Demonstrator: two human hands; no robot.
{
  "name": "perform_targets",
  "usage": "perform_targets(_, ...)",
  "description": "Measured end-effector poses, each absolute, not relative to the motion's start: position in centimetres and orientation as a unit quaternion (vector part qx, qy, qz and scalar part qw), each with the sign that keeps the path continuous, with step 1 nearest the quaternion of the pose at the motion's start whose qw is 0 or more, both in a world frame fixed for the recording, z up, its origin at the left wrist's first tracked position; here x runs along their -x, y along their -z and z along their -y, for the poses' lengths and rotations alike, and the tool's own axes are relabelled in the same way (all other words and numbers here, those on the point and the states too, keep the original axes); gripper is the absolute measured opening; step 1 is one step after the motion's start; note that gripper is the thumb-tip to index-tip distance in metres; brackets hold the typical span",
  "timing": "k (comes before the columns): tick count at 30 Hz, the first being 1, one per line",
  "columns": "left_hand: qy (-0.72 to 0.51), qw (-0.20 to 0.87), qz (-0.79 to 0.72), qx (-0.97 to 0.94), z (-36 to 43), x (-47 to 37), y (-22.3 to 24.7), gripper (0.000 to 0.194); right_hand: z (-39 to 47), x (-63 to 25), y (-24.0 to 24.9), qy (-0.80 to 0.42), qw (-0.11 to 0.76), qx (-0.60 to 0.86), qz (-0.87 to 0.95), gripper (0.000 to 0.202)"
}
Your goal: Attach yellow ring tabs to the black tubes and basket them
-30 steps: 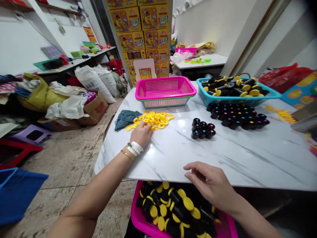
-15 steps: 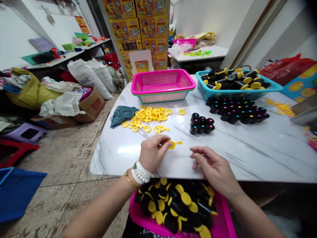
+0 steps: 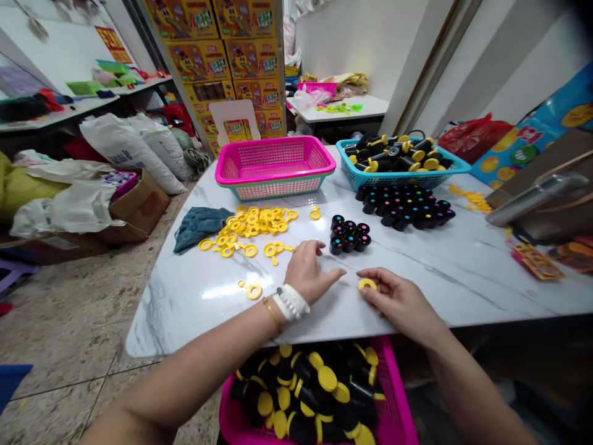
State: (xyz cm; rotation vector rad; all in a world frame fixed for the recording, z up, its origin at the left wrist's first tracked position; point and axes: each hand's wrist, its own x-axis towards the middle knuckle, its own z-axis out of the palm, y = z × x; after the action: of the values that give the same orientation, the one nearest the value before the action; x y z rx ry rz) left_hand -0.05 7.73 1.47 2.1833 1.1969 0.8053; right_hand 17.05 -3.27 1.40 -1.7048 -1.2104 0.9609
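My right hand (image 3: pixel 393 298) pinches a yellow plastic ring (image 3: pixel 367 283) between thumb and fingers, low over the front of the table. Its tab, if any, is hidden. My left hand (image 3: pixel 309 272) is open and empty, fingers and thumb apart, just left of the right hand. Beyond it stands a small block of black cups (image 3: pixel 349 235) with coloured dots on top. Left of my left wrist, a yellow ring with a tab (image 3: pixel 253 290) lies alone. Farther back is a pile of similar yellow rings (image 3: pixel 259 221), against a dark teal cloth (image 3: pixel 199 227).
Below the table edge, a pink basket (image 3: pixel 402 402) holds black cups with yellow caps. At the back of the marble-patterned table (image 3: pixel 185 315) stand stacked pink and teal baskets (image 3: pixel 273 176) and a blue basket (image 3: pixel 398 179) of black-and-yellow cups. More black cups (image 3: pixel 407 207) stand in rows.
The ring in my left hand is gone from it, and that hand has opened and moved right. My right hand, empty before, now pinches a ring. The view has turned right.
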Motion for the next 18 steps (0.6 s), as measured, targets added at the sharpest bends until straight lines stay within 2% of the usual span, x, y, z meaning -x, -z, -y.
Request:
perform_targets(2, -0.289, 0.242, -0.457, -0.806, -9.8, -1.6, -0.9, 0.055, 3.6, -16.6, -1.2, -0.316, 0.381, 0.685, 0.535, 0.037)
perform_targets(4, -0.279, 0.227, -0.450, -0.817, -11.0, -2.6, -0.5, 0.042, 3.9, -15.9, -1.0, -0.293, 0.372, 0.679, 0.561, 0.036)
perform_targets(6, -0.266, 0.221, -0.442, -0.828, -11.1, -2.5, -0.6, 0.027, 4.1, -15.5, -0.9, -0.329, 0.391, 0.659, 0.552, 0.030)
perform_targets(8, -0.250, 0.224, -0.440, -0.833, -10.0, -1.3, -0.9, 0.020, 4.0, -15.7, -0.9, -0.366, 0.428, 0.640, 0.523, 0.025)
perform_targets(13, -0.236, 0.243, -0.434, -0.835, -5.1, 3.8, -1.7, 0.020, 2.9, -16.3, -1.6, -0.411, 0.468, 0.601, 0.502, 0.024)
perform_targets(18, -0.264, 0.254, -0.417, -0.832, -3.3, 5.5, -1.5, 0.023, 1.0, -13.6, -2.6, -0.535, 0.387, 0.570, 0.489, 0.040)
